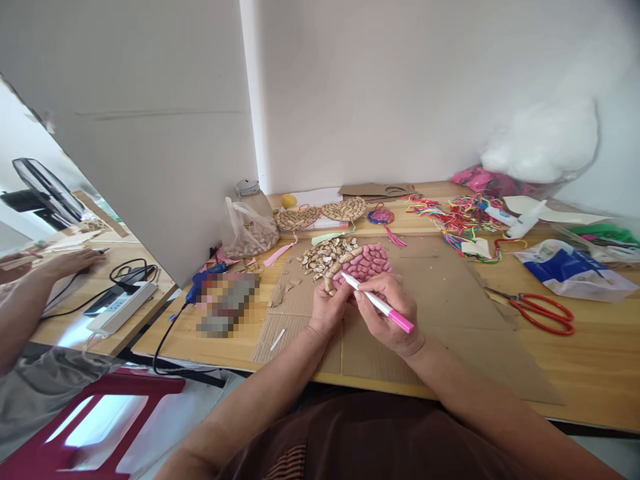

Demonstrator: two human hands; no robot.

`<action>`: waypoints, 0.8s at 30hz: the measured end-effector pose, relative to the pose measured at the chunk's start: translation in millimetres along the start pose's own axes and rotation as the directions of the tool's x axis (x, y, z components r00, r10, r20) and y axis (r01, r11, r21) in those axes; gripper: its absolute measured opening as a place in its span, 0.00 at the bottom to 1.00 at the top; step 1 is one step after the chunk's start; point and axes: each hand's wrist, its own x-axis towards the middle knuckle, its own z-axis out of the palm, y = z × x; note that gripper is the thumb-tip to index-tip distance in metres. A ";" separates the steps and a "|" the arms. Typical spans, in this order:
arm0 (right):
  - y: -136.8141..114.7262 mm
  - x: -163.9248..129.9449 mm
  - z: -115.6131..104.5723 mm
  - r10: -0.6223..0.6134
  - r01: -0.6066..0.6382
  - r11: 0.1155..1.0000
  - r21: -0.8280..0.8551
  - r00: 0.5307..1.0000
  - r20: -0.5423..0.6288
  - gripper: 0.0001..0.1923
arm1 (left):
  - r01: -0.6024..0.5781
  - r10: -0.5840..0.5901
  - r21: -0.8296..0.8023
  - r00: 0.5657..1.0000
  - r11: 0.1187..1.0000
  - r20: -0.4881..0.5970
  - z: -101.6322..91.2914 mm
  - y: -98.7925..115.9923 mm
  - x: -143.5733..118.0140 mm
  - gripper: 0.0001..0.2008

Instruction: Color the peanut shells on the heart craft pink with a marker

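Note:
My left hand grips the lower left edge of a round peanut-shell craft piece. Most of its shells are coloured pink; a band along the left edge is plain tan. In my right hand is a white marker with a pink end, held like a pen. Its tip points up and left and reaches the shells beside my left thumb. Whether the tip touches them I cannot tell. Behind the piece lies a heap of loose peanut shells. A cardboard sheet is spread beneath my hands.
Red-handled scissors and a blue-white bag lie at right, with tangled coloured cords behind. Finished shell pieces and a bag of peanuts stand at the back. A glue gun is at left, beyond it a co-worker's arm.

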 end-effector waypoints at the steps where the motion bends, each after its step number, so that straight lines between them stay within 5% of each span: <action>1: 0.5 -0.2 -0.2 0.001 -0.001 1.000 0.006 1.000 0.002 0.09 | -0.001 0.001 0.004 1.000 1.000 0.003 -0.2 -0.4 0.1 0.23; 24: -4.0 2.5 -0.7 0.007 -0.006 1.000 -0.024 1.000 0.022 0.05 | 0.003 -0.004 0.044 1.000 0.999 0.022 -0.8 -1.7 0.4 0.23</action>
